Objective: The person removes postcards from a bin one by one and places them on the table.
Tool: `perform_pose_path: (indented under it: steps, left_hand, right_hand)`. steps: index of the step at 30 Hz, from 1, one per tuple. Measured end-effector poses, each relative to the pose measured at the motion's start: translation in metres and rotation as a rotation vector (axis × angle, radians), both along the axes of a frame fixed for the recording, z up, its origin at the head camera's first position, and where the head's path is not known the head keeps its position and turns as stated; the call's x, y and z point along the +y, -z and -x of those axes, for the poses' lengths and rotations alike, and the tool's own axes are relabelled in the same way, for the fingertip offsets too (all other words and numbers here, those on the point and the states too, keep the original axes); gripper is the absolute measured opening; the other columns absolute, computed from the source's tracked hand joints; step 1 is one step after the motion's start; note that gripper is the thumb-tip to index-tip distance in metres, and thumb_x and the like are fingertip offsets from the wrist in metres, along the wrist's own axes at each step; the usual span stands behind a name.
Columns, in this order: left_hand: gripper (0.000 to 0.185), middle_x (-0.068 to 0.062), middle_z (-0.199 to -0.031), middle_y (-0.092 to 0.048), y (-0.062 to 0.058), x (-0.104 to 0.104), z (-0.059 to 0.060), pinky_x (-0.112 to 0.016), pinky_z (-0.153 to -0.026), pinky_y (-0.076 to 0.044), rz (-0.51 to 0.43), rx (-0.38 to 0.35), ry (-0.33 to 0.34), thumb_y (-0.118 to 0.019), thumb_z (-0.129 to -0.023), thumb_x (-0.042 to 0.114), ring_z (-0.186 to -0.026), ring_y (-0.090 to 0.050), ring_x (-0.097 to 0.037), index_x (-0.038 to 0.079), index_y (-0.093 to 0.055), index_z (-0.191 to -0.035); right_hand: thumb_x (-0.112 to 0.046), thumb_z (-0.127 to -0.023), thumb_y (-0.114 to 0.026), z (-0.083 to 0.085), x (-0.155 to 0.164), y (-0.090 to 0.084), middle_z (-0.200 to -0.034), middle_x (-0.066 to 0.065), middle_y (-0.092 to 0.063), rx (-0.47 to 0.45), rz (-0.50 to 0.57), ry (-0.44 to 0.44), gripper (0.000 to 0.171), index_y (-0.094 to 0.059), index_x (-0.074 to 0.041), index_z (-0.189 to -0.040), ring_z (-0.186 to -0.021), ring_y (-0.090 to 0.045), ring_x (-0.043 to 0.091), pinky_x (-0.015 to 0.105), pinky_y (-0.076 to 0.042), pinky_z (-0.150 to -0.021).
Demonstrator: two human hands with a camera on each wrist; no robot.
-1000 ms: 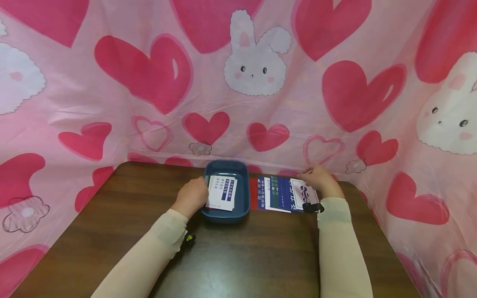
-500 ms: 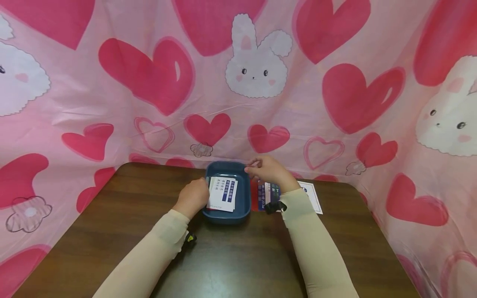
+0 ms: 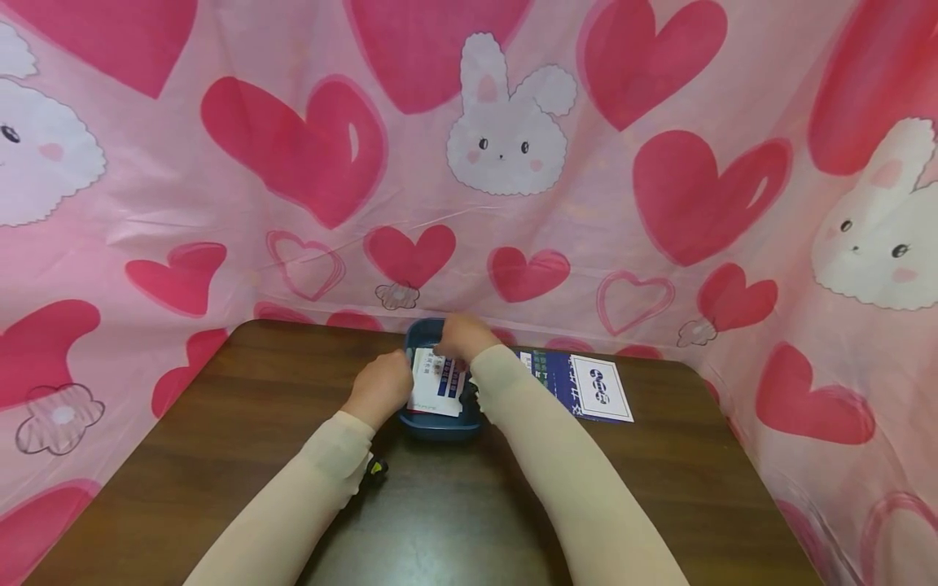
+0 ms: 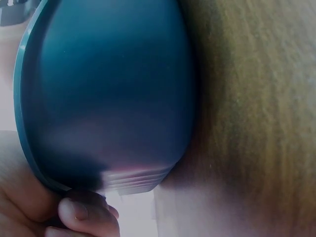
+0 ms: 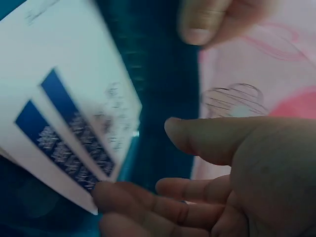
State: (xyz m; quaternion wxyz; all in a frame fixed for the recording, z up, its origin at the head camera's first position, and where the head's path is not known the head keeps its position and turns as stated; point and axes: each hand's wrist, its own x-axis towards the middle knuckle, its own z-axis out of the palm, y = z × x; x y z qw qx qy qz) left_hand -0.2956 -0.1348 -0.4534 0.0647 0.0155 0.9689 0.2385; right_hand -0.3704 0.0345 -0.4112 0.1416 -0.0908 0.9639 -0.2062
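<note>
Gripping the blue tray (image 3: pixel 438 431) by its left rim, the left hand (image 3: pixel 381 382) curls its fingers there. White cards (image 3: pixel 431 396) lie inside. Over their far right part, the right hand (image 3: pixel 465 336) has its thumb well apart from its fingers, apparently holding nothing; whether the fingertips touch is unclear. Seemingly it is reaching for the top card, which would call for pinching an edge. Farther right, overlapping cards (image 3: pixel 579 387) lie on the table (image 3: pixel 440 505).
</note>
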Motion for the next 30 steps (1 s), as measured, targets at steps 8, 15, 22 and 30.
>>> perform_pose_path:
  steps: [8,15,22,30]
  left_hand:
    - [0.027,-0.019,-0.108,-0.080,0.001,0.003,0.001,-0.051,-0.074,-0.072,0.018,0.008,0.000,-0.067,-0.110,0.016,-0.078,-0.073,-0.029,-0.003,-0.073,-0.128]
    - [0.028,-0.021,-0.111,-0.080,0.000,0.003,0.002,-0.053,-0.074,-0.072,0.034,0.015,0.009,-0.064,-0.110,0.014,-0.078,-0.072,-0.029,-0.004,-0.072,-0.129]
    - [0.034,-0.022,-0.117,-0.079,-0.001,0.003,0.002,-0.051,-0.075,-0.072,0.034,-0.005,0.002,-0.067,-0.109,0.017,-0.082,-0.073,-0.030,-0.005,-0.070,-0.135]
    - [0.038,-0.021,-0.119,-0.079,-0.001,0.004,0.001,-0.048,-0.072,-0.072,0.039,-0.021,-0.021,-0.072,-0.108,0.021,-0.085,-0.073,-0.030,-0.003,-0.069,-0.137]
  right_hand:
    - [-0.054,-0.090,-0.094,0.004,-0.010,0.026,-0.111,0.008,-0.082,0.014,-0.220,0.030,0.062,-0.083,-0.009,-0.130,-0.098,-0.074,0.024,0.047,-0.066,-0.108]
    - [-0.051,-0.089,-0.097,-0.015,-0.009,0.020,-0.113,0.009,-0.081,0.050,-0.188,0.036,0.064,-0.081,-0.007,-0.132,-0.098,-0.072,0.023,0.045,-0.067,-0.105]
    - [-0.034,-0.090,-0.099,-0.015,-0.005,0.013,-0.110,0.010,-0.082,0.131,-0.173,0.030,0.054,-0.079,-0.004,-0.129,-0.095,-0.075,0.024,0.045,-0.069,-0.102]
    - [-0.018,-0.092,-0.093,0.022,0.007,0.024,-0.115,0.012,-0.079,0.135,-0.099,0.024,0.047,-0.073,-0.003,-0.131,-0.097,-0.076,0.026,0.045,-0.071,-0.094]
